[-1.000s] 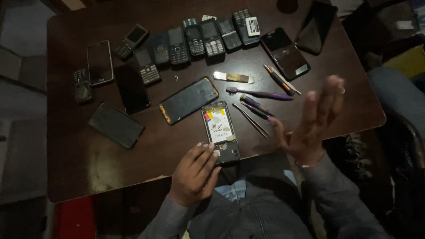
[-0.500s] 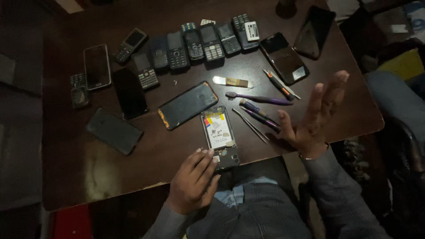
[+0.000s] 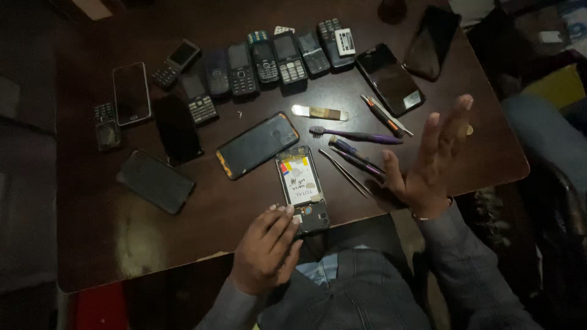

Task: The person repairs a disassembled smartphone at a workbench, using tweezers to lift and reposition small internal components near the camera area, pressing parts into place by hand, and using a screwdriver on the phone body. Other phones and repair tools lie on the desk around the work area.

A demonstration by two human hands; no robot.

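A: Left of the frame, the loose phones (image 3: 156,181) sit well apart from you. Your left hand (image 3: 266,250) rests fingers-down on the lower end of the opened phone (image 3: 302,189), at the tabletop's (image 3: 140,244) near edge in lower centre, gripping nothing.

B: And the risk?

A: Press unevenly and the phone could tip off that edge. Your right hand (image 3: 428,165) hovers open, fingers spread and empty, over the tweezers (image 3: 345,174) and purple toothbrush (image 3: 354,135); lowering it carelessly could scatter them.

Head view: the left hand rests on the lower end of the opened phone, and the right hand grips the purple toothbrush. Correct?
Not quite. In the head view the right hand is raised, open and empty; the purple toothbrush lies on the table. The left hand does touch the opened phone.
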